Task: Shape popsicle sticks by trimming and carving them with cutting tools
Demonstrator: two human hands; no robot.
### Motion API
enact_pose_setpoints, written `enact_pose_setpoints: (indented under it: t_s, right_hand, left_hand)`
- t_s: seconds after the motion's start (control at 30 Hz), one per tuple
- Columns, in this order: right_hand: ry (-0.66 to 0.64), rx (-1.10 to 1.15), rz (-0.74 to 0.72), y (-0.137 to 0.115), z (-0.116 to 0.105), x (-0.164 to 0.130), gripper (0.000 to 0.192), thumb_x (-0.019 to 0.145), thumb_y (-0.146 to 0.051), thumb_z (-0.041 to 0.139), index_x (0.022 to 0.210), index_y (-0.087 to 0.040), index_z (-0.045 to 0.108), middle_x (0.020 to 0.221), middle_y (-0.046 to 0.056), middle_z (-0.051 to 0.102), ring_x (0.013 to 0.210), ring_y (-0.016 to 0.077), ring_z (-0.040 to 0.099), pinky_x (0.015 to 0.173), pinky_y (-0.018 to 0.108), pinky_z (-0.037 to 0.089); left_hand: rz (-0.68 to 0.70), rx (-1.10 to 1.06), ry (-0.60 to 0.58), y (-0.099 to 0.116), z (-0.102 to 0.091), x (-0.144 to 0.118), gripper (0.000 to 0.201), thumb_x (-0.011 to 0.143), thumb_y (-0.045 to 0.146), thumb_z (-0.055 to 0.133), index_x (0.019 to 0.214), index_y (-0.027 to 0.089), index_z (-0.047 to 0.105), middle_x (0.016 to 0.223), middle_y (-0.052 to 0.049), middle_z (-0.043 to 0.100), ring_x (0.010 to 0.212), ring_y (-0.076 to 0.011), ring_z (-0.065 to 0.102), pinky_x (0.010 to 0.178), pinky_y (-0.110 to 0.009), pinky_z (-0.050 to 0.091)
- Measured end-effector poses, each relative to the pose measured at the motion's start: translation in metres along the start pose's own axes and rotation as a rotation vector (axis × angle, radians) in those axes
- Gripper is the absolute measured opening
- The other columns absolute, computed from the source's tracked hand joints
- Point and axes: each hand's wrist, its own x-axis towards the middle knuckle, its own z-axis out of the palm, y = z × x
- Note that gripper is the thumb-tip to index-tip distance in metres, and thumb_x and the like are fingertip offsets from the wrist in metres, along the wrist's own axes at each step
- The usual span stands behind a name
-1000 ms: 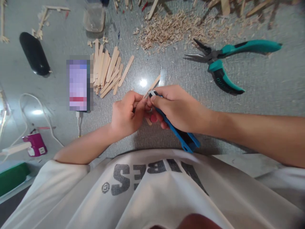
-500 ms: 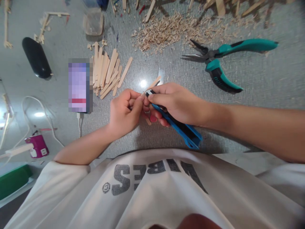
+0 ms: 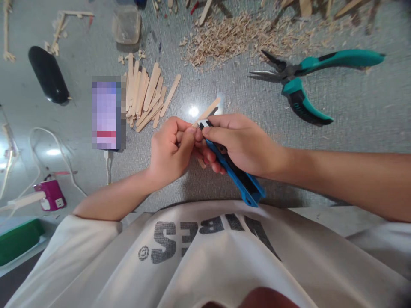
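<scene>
Between the thumb and fingers of my left hand (image 3: 171,147) is a flat wooden craft stick (image 3: 209,109), its far end slanting up to the right. My right hand (image 3: 245,143) is wrapped round a blue and black utility knife (image 3: 245,184). The knife's pale front end is close against the stick, beside my left thumb; its cutting edge is too small to make out. The fingers of both hands meet below the stick. Another piece of wood (image 3: 201,163) pokes out beneath them. To the left of my left hand lies a loose pile of craft sticks (image 3: 144,94).
Wood shavings (image 3: 224,40) are heaped at the back. Open teal-handled pliers (image 3: 293,72) lie at right. On the left are a phone (image 3: 106,113) on a cable, a black case (image 3: 48,75), a clear plastic tub (image 3: 126,25) and a purple power adapter (image 3: 53,195).
The knife's handle has swung slightly left and towards me, with my right hand. More of the craft stick's far end shows. Both hands keep their hold.
</scene>
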Motion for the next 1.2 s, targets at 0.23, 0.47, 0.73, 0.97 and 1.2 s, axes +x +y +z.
enact_pose_setpoints:
  t_s: [0.23,0.47,0.73,0.97,1.2]
  right_hand:
    - [0.017,-0.035,-0.034,0.001,0.002,-0.004,0.034,0.105,-0.011,0.051,0.073,-0.02,0.054,0.052,-0.002,0.058,0.039,0.0101,0.054,0.038,0.02,0.041]
    - [0.008,-0.12,-0.091,-0.003,0.001,-0.011,0.027,0.107,-0.025,0.061,0.08,-0.021,0.055,0.056,-0.002,0.059,0.044,0.0114,0.054,0.045,0.024,0.041]
    - [0.23,-0.952,-0.426,-0.021,-0.022,-0.012,0.021,0.102,-0.024,0.062,0.082,-0.024,0.056,0.075,0.004,0.063,0.076,0.023,0.064,0.075,0.036,0.047]
    - [0.402,-1.482,-0.414,-0.026,-0.034,0.005,0.023,0.104,-0.027,0.051,0.114,-0.015,0.068,0.124,0.024,0.073,0.114,0.0403,0.07,0.096,0.051,0.05]
    - [0.542,-1.481,-0.601,-0.008,-0.044,0.021,0.034,0.101,-0.037,0.062,0.13,-0.019,0.064,0.128,0.019,0.074,0.115,0.0368,0.07,0.101,0.051,0.054]
  left_hand:
    - [0.042,0.0,0.044,-0.008,-0.003,0.0,0.036,0.109,0.054,0.065,0.093,0.024,0.053,0.061,0.006,0.071,0.046,-0.0095,0.065,0.044,-0.021,0.049]
    - [-0.002,-0.008,0.079,-0.006,-0.005,0.001,0.042,0.102,0.062,0.071,0.092,0.025,0.055,0.068,0.004,0.074,0.049,-0.0126,0.067,0.046,-0.026,0.053]
    - [0.021,-0.075,0.172,-0.007,-0.009,0.008,0.049,0.097,0.068,0.075,0.09,0.024,0.055,0.06,0.006,0.069,0.041,-0.0096,0.058,0.041,-0.022,0.046]
    - [0.098,-0.175,0.237,-0.007,-0.009,0.012,0.045,0.094,0.059,0.082,0.086,0.021,0.059,0.059,0.006,0.067,0.038,-0.0063,0.053,0.04,-0.019,0.045]
    - [0.099,-0.222,0.235,-0.006,-0.008,0.011,0.047,0.089,0.06,0.087,0.083,0.019,0.065,0.057,0.004,0.067,0.038,-0.006,0.052,0.038,-0.017,0.042]
